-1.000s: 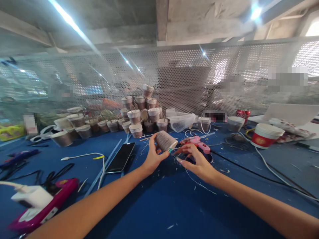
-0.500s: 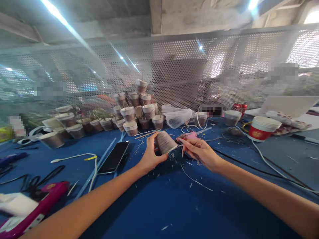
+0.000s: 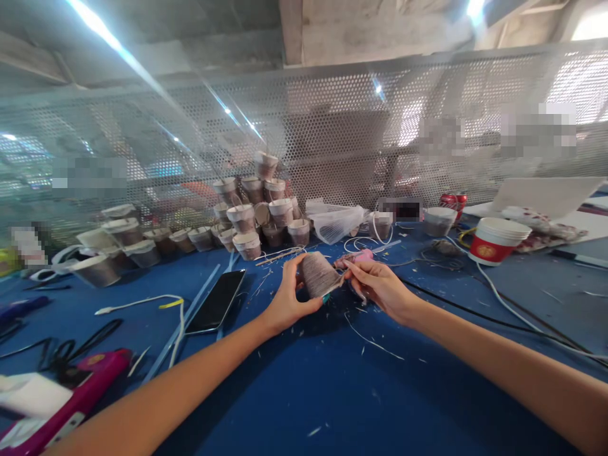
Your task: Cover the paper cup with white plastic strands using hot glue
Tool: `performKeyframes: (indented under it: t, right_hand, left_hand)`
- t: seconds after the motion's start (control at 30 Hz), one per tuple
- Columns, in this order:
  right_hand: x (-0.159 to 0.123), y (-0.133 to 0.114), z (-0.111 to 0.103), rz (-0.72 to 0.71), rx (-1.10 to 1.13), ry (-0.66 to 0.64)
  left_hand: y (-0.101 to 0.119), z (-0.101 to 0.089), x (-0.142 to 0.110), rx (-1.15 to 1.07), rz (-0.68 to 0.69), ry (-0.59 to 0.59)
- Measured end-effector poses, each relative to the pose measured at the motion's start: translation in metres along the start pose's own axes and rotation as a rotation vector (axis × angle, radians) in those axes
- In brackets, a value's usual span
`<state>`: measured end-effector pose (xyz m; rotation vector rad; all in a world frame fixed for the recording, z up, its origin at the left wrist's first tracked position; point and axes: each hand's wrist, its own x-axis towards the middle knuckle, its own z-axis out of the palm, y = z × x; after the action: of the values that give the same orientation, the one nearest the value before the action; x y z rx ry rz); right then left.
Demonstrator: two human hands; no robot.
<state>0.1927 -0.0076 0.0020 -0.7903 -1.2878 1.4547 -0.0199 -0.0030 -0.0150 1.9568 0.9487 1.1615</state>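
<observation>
My left hand (image 3: 289, 297) is closed around a small cup (image 3: 319, 276) wound with grey-brown yarn. The cup lies tilted, its pale rim turned down and to the right. A bit of teal shows by the thumb at the rim. My right hand (image 3: 380, 288) pinches a thin strand of yarn (image 3: 341, 278) close against that rim; its fingertips partly cover it. Just behind the right fingers lies a pink object (image 3: 363, 255), partly hidden, its kind unclear. Farther right, a tangle of grey yarn (image 3: 444, 247) rests on the blue table (image 3: 285, 392), with a strand leading toward my right hand.
Similar wrapped cups (image 3: 246, 246) are stacked at the back, beside a clear plastic bag (image 3: 335, 221). A phone (image 3: 217, 301) and magenta glue gun (image 3: 95, 386) lie left. Red-and-white paper cups (image 3: 496, 244) stand right, near cables and red cans (image 3: 453, 206). A perforated screen (image 3: 332, 133) stands behind.
The cup has turned slightly in my left hand, and its rim sits closer to my right fingers. My right hand has moved slightly left, to the rim. The view has shifted a little.
</observation>
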Motion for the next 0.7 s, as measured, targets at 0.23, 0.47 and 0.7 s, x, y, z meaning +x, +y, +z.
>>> performKeyframes:
  t: [0.23,0.47,0.7]
  right_hand:
    - [0.003,0.004,-0.005,0.029,-0.04,0.016]
    - [0.002,0.004,-0.007,0.029,-0.125,0.016]
    - [0.002,0.003,-0.006,-0.001,-0.188,-0.004]
  left_hand:
    - [0.001,0.0,0.0,-0.071,-0.038,-0.02]
    - [0.006,0.001,0.0,-0.114,-0.052,-0.025]
    - [0.011,0.002,-0.001,-0.162,-0.098,-0.021]
